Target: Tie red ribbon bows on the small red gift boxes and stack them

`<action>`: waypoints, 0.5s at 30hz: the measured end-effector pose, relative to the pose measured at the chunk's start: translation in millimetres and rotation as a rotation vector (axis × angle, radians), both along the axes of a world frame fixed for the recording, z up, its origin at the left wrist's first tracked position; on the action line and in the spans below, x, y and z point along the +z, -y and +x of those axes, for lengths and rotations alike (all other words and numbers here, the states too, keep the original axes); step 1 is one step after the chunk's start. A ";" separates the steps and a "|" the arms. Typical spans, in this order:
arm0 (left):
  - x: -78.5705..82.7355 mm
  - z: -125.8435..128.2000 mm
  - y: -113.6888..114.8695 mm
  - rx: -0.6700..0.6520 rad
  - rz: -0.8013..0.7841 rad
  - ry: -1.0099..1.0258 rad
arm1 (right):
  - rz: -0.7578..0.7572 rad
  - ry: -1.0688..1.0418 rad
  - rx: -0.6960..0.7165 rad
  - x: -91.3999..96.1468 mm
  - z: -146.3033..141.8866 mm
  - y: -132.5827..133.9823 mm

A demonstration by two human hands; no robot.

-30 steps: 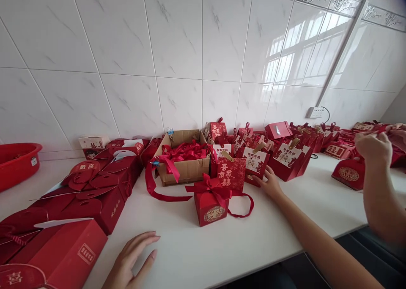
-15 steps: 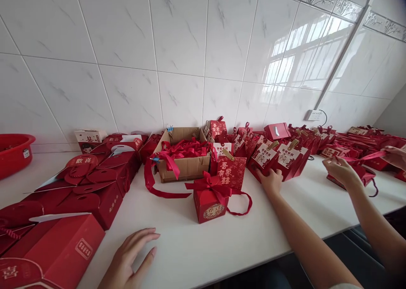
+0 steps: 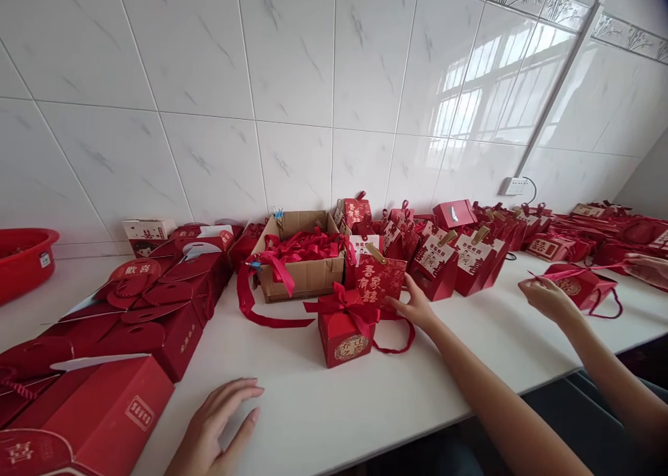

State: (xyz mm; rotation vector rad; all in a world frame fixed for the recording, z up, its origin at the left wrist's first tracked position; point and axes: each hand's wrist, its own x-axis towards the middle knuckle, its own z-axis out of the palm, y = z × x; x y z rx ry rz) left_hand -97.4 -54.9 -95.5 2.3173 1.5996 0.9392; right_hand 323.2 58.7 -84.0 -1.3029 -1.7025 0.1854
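Observation:
My left hand point(image 3: 222, 420) rests at the near side of the white table with its fingers apart, holding nothing. My right hand point(image 3: 417, 305) has its thumb and fingers around the right edge of a red gift box with gold characters point(image 3: 373, 279), which has a gold ribbon loop on top. Just in front of that box is a small red gift box with a ribbon bow point(image 3: 347, 337). Its lower part is fully visible. Behind it stands a cardboard box point(image 3: 303, 279) with red ribbons point(image 3: 307, 245) heaped inside, one trailing onto the table.
Large red boxes point(image 3: 156, 337) fill the left side, near a red plastic basin point(image 3: 26, 271). Upright red gift boxes point(image 3: 477, 267) stand along the tiled wall. At the right, another person's hands point(image 3: 553, 302) hold a ribbon by a red box point(image 3: 579, 284).
My right hand has moved left, from the boxes with white labels to the gift box with gold characters. My left hand stays nearly still. The other person's red box has turned.

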 end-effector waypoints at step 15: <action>4.2 3.7 1.6 -0.015 0.041 0.019 | 0.140 0.031 -0.755 -0.7 17.7 -7.7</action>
